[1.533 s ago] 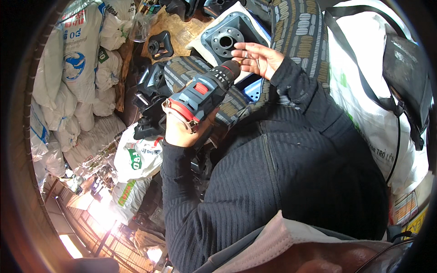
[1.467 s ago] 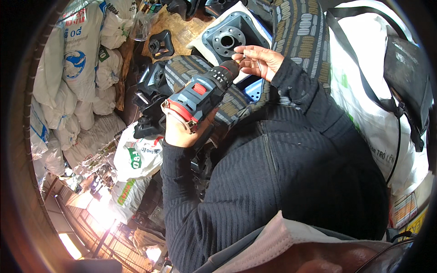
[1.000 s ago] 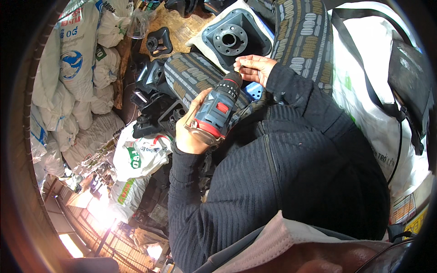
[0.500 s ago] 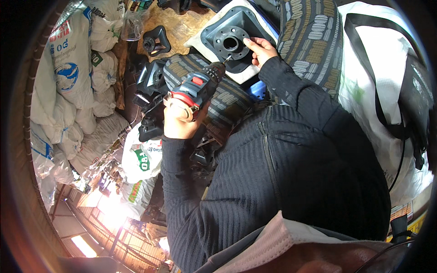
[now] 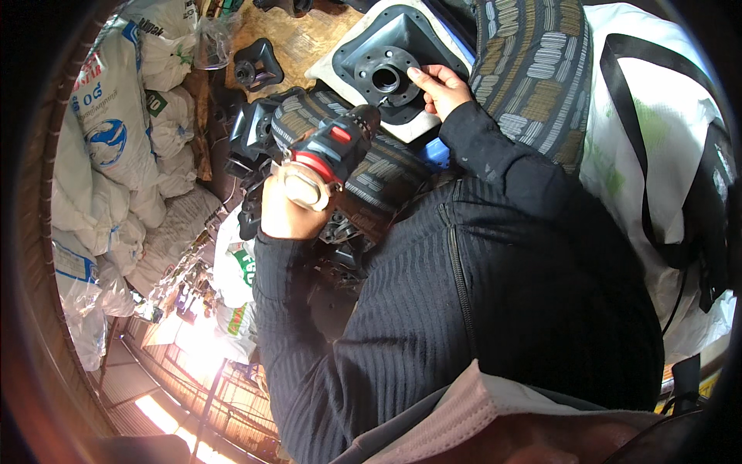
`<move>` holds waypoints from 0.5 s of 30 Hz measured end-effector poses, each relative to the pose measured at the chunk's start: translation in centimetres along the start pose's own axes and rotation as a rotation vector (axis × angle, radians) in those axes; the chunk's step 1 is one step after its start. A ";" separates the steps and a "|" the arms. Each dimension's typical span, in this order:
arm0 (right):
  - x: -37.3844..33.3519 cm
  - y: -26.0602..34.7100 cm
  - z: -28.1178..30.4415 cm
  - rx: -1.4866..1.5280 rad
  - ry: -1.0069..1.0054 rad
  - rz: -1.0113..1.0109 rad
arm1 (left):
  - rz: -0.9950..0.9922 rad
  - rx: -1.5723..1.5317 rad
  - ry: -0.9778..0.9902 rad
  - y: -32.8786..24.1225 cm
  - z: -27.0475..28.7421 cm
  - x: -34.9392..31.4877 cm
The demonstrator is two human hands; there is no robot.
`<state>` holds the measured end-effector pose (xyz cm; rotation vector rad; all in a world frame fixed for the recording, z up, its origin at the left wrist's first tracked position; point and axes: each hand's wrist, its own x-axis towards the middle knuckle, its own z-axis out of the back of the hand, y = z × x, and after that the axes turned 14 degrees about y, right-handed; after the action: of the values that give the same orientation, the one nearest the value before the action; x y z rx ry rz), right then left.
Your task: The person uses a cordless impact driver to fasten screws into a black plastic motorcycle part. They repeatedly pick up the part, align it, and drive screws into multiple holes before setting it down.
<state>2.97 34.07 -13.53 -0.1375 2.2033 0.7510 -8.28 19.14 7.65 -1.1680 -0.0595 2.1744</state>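
Observation:
My left hand (image 5: 290, 213) is wrapped round the grip of a cordless drill (image 5: 328, 147), dark grey with red parts. Its chuck points away from me, at the lower rim of a black plastic housing (image 5: 421, 35) with a round, holed flange. A small shiny bit or screw shows between chuck and flange. My right hand (image 5: 442, 89) has its fingers pinched together at the flange's right edge; whatever they hold, if anything, is too small to make out. Under the housing lies a pale, cream-coloured block or pad (image 5: 332, 72), close to my knees.
A smaller black bracket-like part (image 5: 265, 66) lies on a worn brown board (image 5: 297, 39). More black parts (image 5: 251, 127) are heaped left of my patterned trouser leg (image 5: 533, 69). White sacks (image 5: 116, 139) are stacked at the left; a white bag (image 5: 618, 147) with a black strap is at the right.
The drill and my left hand have shifted slightly left and back toward me, the drill tilting more upright. My right hand stays at the flange's edge, moved only slightly.

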 end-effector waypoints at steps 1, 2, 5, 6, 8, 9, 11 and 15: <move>0.1 0.1 0.0 0.027 0.006 0.019 | 0.006 0.100 0.028 -0.4 0.3 0.2; 0.1 -0.1 -0.1 0.052 0.014 0.035 | -0.025 0.132 0.001 -0.6 0.1 0.3; -0.1 0.3 -0.3 0.100 -0.006 0.011 | 0.012 0.099 0.062 -1.3 0.2 0.5; -0.2 0.6 -0.5 0.112 -0.021 -0.009 | -0.058 0.156 0.056 -1.3 0.4 0.9; -0.5 1.2 -1.0 0.149 -0.039 0.028 | -0.200 0.265 0.043 -1.1 0.4 1.7; -0.5 1.2 -1.1 0.166 -0.049 0.047 | -0.028 0.072 0.058 -1.2 -0.3 1.5; -0.3 1.0 -0.8 0.193 -0.043 0.044 | 0.036 0.102 0.213 -0.7 -0.1 1.7; -0.3 0.7 -0.8 0.215 -0.041 0.029 | -0.046 0.064 0.069 -1.0 -1.2 2.2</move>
<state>2.45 34.19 -12.54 0.0175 2.2338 0.5236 -7.70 20.88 5.69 -1.1931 0.0136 2.0790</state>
